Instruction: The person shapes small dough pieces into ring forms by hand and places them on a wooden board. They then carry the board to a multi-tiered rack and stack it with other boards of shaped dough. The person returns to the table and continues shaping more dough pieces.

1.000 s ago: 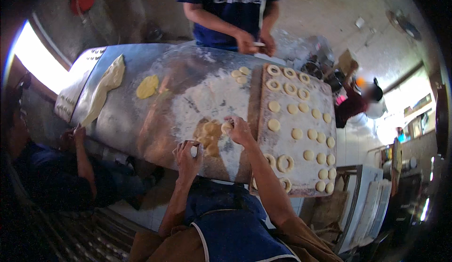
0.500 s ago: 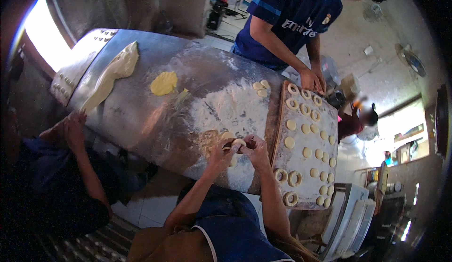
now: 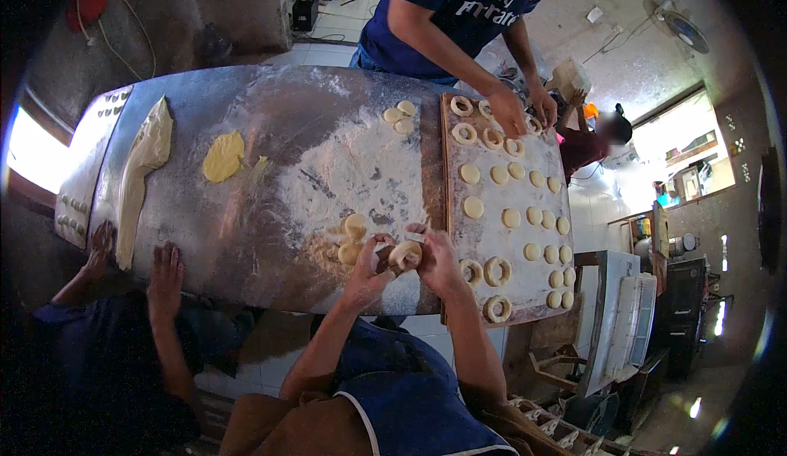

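Between my two hands, above the near edge of the metal table, is a ring of pale dough (image 3: 405, 255) with its hole facing up. My left hand (image 3: 366, 275) grips its left side with bent fingers. On the other side, the fingers of my right hand (image 3: 441, 266) close around the dough. Two round dough pieces (image 3: 354, 225) lie on the floured table just beyond my left hand. To the right, a floured board (image 3: 492, 243) carries several dough rings (image 3: 497, 271) and flat dough discs (image 3: 511, 217).
Flour (image 3: 352, 173) coats the table's middle. A long dough strip (image 3: 143, 173) and yellow fat-like mass (image 3: 223, 157) lie leftward. A co-worker's hands (image 3: 166, 280) rest by the strip; across the table, another person's hand (image 3: 507, 111) is over the board. Small dough discs (image 3: 399, 116) sit at the far side.
The dough ring has turned so its hole shows. The left co-worker's hands have parted onto the table edge. The person opposite now reaches over the board's rings. The whole view has shifted.
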Available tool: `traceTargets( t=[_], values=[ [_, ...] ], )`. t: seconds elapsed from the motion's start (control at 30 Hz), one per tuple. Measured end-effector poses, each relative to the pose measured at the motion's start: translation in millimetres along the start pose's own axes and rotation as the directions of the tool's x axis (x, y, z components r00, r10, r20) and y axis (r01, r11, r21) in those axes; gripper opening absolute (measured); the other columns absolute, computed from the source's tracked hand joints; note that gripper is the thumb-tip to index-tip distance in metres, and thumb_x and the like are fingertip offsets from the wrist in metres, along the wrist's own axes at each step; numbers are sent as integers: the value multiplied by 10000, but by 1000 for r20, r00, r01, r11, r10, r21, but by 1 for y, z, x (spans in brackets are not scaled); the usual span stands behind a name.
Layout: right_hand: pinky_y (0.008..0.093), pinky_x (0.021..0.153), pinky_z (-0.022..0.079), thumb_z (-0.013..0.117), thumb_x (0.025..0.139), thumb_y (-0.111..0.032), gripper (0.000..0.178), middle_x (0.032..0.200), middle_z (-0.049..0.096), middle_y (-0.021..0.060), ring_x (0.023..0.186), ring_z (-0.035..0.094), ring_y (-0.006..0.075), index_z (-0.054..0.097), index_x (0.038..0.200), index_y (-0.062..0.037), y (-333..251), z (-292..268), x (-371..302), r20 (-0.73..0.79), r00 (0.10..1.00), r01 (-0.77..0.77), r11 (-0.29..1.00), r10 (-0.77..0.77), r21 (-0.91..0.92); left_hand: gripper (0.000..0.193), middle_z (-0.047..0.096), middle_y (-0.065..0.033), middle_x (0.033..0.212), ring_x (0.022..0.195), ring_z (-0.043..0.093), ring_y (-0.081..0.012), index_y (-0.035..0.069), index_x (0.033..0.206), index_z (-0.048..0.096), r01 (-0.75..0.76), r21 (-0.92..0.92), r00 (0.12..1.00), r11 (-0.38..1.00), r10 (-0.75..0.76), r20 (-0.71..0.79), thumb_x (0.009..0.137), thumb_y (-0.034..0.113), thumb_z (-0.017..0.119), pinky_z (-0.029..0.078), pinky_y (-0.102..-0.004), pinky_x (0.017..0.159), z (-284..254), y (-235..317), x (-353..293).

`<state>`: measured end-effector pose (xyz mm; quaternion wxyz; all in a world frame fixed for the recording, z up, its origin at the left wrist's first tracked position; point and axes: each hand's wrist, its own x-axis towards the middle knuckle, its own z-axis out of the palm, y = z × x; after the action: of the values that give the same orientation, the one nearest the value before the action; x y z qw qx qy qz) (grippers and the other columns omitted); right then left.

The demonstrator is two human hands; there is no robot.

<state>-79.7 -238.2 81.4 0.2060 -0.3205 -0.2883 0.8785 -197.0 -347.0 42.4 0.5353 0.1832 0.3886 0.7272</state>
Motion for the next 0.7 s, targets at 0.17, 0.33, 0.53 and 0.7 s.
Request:
traceTargets(
  t=[0.17,0.33,0.53,0.7],
  values=[
    [348,485,357,401,950,-344,423,633,555,68,520,458,195,541,698,-34,-1,-8,0,-66,946,251,847,-317,-468,262,429,-30,862,743,470,-140,79,1047,403,-130,-390,991,912,127,-33,813,156,491,427,-291,724,18,-20,10],
    [320,510,384,351,990,-460,572,618,541,51,524,467,169,574,727,-3,-7,-17,-12,-132,958,59,627,-253,-777,125,440,-17,834,756,457,-140,126,919,413,-387,608,805,694,576,-145,922,242,460,418,-294,731,55,-38,23],
    [307,611,484,366,997,-472,566,739,624,86,658,572,142,610,930,35,1,-57,-16,-229,821,218,657,-523,-722,255,490,18,817,772,496,-98,128,858,475,-44,199,961,979,96,-261,975,352,441,431,-291,684,89,-40,24],
    [425,585,422,401,996,-363,506,635,595,223,577,522,348,671,827,31,-19,-80,-51,-85,851,240,527,-519,-815,332,491,0,707,569,522,-169,122,805,484,-25,-24,971,999,18,-240,953,413,422,411,-301,494,121,-56,28]
  ],
)
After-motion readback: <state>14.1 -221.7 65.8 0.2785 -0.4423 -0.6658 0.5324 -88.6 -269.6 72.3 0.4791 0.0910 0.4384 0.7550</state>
